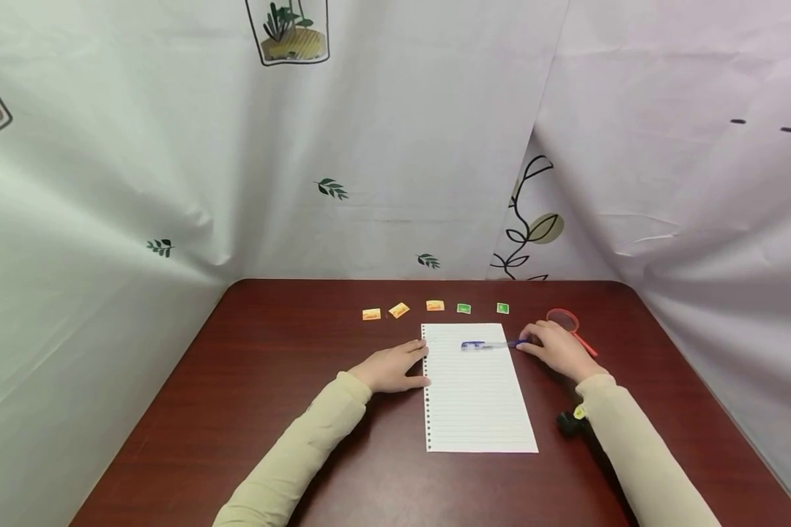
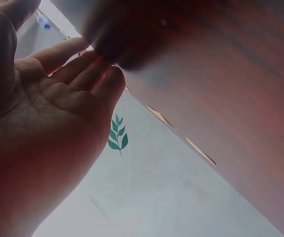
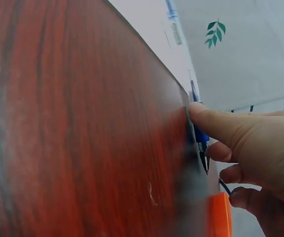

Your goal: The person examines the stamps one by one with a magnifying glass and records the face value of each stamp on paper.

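Observation:
A lined sheet of loose-leaf paper (image 1: 477, 410), with punched holes down its left edge, lies on the table in the head view. Across its upper part runs a pen (image 1: 484, 345) with a clear barrel and blue ends. My right hand (image 1: 554, 348) pinches the pen's blue grip between thumb and fingers beyond the sheet's right edge; its tip shows below the thumb in the right wrist view. My left hand (image 1: 389, 368) rests at the sheet's left edge, fingers fairly straight and thumb spread, fingertips on the holes.
Just beyond my right hand lies a red magnifying glass (image 1: 587, 345). Along the back are three small orange paper pieces (image 1: 399, 310) and two green ones (image 1: 503, 308). A dark device (image 1: 569, 423) sits by the right sleeve. White printed cloth (image 1: 382, 146) hangs around the brown table (image 1: 250, 351).

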A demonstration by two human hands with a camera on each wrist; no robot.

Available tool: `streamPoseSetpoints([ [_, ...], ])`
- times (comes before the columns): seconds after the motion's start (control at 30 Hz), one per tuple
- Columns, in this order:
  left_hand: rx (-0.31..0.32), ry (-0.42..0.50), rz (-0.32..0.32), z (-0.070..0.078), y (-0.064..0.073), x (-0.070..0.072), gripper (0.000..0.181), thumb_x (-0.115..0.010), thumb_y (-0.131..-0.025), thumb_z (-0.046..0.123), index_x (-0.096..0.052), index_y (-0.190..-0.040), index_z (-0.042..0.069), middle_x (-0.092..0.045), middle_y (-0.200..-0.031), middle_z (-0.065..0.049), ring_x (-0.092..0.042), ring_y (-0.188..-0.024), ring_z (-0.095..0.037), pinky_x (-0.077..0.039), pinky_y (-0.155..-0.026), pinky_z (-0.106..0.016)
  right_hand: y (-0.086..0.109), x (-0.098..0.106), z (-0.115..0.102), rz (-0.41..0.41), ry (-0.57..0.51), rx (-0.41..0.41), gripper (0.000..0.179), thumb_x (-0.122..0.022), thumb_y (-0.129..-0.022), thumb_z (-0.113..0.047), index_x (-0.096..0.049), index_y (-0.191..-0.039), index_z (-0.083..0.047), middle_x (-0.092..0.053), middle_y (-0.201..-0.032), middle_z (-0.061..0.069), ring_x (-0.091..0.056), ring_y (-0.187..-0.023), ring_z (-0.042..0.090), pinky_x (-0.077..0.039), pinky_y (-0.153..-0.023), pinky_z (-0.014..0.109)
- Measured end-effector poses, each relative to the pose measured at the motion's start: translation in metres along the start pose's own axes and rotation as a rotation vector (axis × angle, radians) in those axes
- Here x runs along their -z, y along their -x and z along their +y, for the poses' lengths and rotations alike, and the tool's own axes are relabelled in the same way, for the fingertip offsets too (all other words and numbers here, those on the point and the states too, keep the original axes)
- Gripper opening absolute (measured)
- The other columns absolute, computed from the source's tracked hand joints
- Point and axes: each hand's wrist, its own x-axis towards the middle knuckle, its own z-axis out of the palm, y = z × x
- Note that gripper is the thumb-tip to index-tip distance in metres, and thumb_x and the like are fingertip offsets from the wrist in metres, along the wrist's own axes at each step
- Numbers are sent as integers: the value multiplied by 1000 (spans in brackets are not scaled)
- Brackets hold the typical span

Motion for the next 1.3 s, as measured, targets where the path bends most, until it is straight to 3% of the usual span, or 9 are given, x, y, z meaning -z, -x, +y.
streamPoseSetpoints([
  [0.37, -9, 4, 1, -1, -1, 1, 70, -62, -98, 48, -43, -154, 10, -36, -161, -6, -32, -148, -20, -35, -114, -37, -5, -1, -7, 94, -111, -1, 16, -69, -98, -25, -68, -102, -9, -56, -77, -3, -51, -73, 16, -44, -68, 34],
  [0.53, -11, 7, -2, -1, -1, 2, 70, -63, -98, 48, -43, -154, 10, -36, -161, -7, -33, -148, -20, -35, -115, -37, -8, 3, -17, 99, -191, -16, 16, -66, -100, -23, -65, -105, -7, -57, -80, 1, -50, -70, 17, -42, -64, 34],
  [0.77, -9, 10, 0, -1, -1, 1, 71, -63, -98, 48, -43, -154, 10, -36, -161, -6, -32, -148, -20, -35, -115, -36, -9, 5, -26, 98, -266, -52, 22, -63, -102, -26, -66, -111, -6, -70, -94, 6, -57, -76, 18, -47, -69, 35],
  [0.97, -1, 16, -2, -2, -1, -1, 71, -63, -97, 48, -43, -154, 10, -36, -161, -6, -32, -148, -19, -35, -115, -36, -8, 3, -31, 118, -332, -73, 25, -63, -102, -28, -66, -113, -6, -72, -98, 8, -60, -79, 19, -49, -71, 35],
  [1.3, 1, 17, 4, -1, -1, -1, 71, -64, -97, 47, -44, -154, 10, -36, -161, -6, -33, -148, -19, -35, -115, -36, -7, 4, -35, 128, -404, -62, 30, -62, -103, -29, -65, -117, -2, -71, -106, 14, -69, -95, 29, -54, -80, 44],
])
